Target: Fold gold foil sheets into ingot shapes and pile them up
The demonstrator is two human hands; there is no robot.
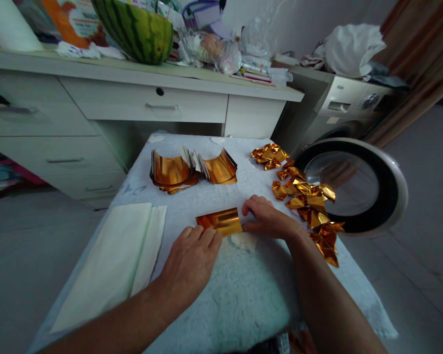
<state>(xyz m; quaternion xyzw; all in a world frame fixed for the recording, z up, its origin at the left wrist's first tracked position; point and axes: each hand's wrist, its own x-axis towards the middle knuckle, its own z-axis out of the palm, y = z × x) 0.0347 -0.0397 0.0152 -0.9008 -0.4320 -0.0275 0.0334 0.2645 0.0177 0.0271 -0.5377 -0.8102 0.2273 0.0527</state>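
A shiny gold foil sheet [223,221] lies on the cloth-covered table between my hands. My left hand [194,250] has its fingers pressed together on the sheet's lower left edge. Beside the sheet's right end is my right hand [265,216], thumb and fingers apart, with nothing visible between them. Behind the sheet stand two curved stacks of gold foil sheets, a left stack [172,169] and a right stack [219,167]. Folded gold foil pieces [312,201] lie in a heap along the table's right side.
Pale folded paper [114,250] lies at the table's left. Beyond the table, a white desk [192,105] holds a cut watermelon [144,37], bags and other items. An open washing machine door [354,184] is close to the table's right edge.
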